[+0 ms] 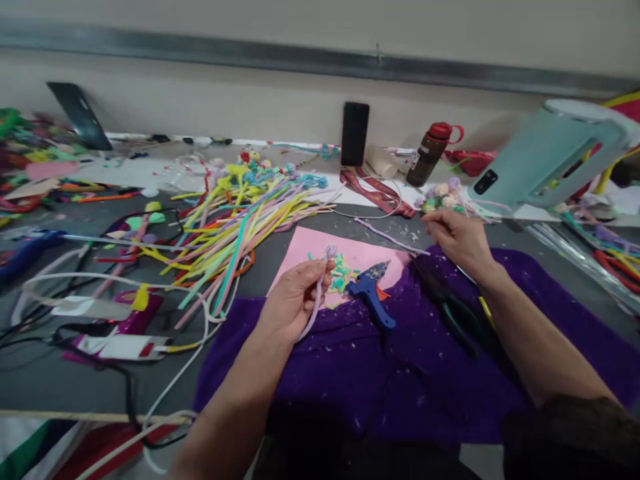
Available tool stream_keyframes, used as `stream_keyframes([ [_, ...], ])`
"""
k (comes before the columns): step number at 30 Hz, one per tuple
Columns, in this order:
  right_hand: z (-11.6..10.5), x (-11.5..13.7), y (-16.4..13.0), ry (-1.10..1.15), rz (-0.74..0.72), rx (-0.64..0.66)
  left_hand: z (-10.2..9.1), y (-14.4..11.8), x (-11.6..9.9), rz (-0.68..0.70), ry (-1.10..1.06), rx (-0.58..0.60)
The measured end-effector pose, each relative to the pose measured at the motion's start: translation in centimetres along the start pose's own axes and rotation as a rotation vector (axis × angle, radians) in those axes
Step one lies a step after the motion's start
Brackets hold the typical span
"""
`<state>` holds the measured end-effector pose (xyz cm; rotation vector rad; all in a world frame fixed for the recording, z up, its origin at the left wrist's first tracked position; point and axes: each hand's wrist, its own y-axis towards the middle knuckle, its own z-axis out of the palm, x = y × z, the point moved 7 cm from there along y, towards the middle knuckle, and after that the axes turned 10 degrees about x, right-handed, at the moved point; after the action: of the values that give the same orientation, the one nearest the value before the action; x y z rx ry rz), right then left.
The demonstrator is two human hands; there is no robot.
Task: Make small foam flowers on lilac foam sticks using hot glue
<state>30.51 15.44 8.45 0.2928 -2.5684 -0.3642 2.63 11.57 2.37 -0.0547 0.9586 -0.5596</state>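
Observation:
My left hand [300, 290] pinches a lilac pipe cleaner [317, 307]; its top end is curled into a small bud, and the stem hangs down past my fingers. My right hand [457, 240] is raised to the right with its fingers curled together; whether anything is between them is hidden. Just left of and below it lies another lilac pipe cleaner [390, 236]. Between my hands a blue glue gun [373, 297] rests on a purple cloth [340, 373] and pink sheet [300, 250]. Small green and yellow clippings [343, 272] lie on the sheet. Dark-handled pliers [453, 310] lie under my right forearm.
A heap of colourful pipe-cleaner flowers [235, 220] spreads at left, near a white cable [200, 347] and power strip [120, 347]. At the back stand a phone [355, 133], a brown bottle [429, 157] and a mint-coloured appliance [535, 157]. Flowers [443, 197] lie behind my right hand.

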Motion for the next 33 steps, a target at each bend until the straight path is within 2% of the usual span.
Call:
stream_keyframes([
  [3, 0.5, 0.8, -0.2, 0.02, -0.012, 0.061, 0.2, -0.1, 0.2, -0.044, -0.049, 0.056],
  [6, 0.6, 1.5, -0.4, -0.041, -0.059, 0.023, 0.1, -0.2, 0.0, -0.046, -0.083, 0.05],
  [8, 1.1, 1.5, -0.5, -0.03, -0.077, 0.049, 0.0, -0.1, -0.3, -0.025, -0.096, 0.035],
  [13, 3.2, 1.4, -1.0, 0.038, -0.075, 0.253, -0.3, 0.2, -1.1, 0.017, -0.051, 0.019],
  [21, 3.0, 2.7, -1.4, -0.042, -0.099, 0.3, -1.9, 0.3, -2.3, 0.151, -0.063, -0.028],
  [27, 1.6, 5.2, -2.7, -0.133, -0.134, 0.268, -1.5, 0.7, -1.4, 0.17, -0.065, 0.005],
  [30, 2.9, 7.4, -4.4, -0.124, -0.194, 0.385, -1.5, 0.7, -1.3, 0.152, -0.089, -0.013],
  [33, 5.5, 9.5, -6.1, -0.149, -0.257, 0.506, -2.5, 0.3, -2.9, 0.219, -0.18, -0.054],
])
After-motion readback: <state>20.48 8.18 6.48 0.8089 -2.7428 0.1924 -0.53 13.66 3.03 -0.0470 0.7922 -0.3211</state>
